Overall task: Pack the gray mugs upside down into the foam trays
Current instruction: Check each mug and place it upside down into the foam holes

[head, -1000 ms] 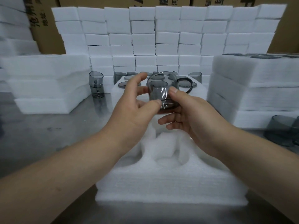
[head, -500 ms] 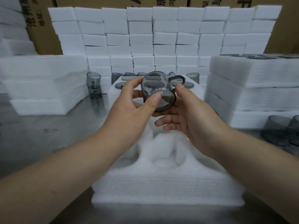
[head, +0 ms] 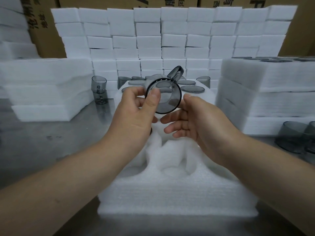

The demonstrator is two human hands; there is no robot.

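A clear gray mug [head: 166,97] is held in the air above the foam tray [head: 177,189], tipped so its round end faces me and its handle points up and away. My left hand [head: 136,114] grips it with the thumb across its left side. My right hand [head: 196,120] cups it from below and from the right, fingers half spread. The tray's near pockets are hollow. At its far end several mugs [head: 192,88] sit upside down in pockets.
Two stacked gray mugs [head: 99,90] stand on the steel table [head: 51,138] at left. More mugs [head: 296,138] wait at the right edge. Foam tray stacks rise at left [head: 42,89] and right [head: 265,92]; a wall of white foam blocks [head: 170,40] stands behind.
Both hands have turned the mug over: its round end now faces me and the handle has swung from the right side to the top.
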